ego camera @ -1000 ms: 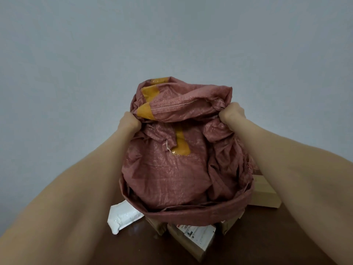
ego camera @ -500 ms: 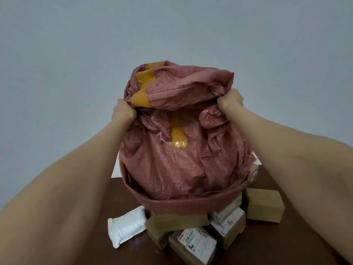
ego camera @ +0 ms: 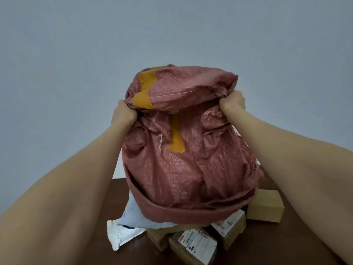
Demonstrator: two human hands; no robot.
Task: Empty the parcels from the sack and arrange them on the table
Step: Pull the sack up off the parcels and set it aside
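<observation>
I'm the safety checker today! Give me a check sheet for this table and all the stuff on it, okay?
Surface: dark brown table, parcels heaped under the sack.
Job's things: pinkish woven sack with yellow tape, held mouth-down over the heap; labelled box in front among other boxes; plain box at the right; white padded mailer at the left.
Clutter: nothing seen.
Hands: left hand and right hand each grip the sack's upper end.
Cables: nothing seen.
Surroundings: plain pale wall.

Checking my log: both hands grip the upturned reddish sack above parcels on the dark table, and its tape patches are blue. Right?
No: the head view shows yellow-orange tape patches, not blue. The left hand and right hand do grip the sack above the parcels on the table.
</observation>
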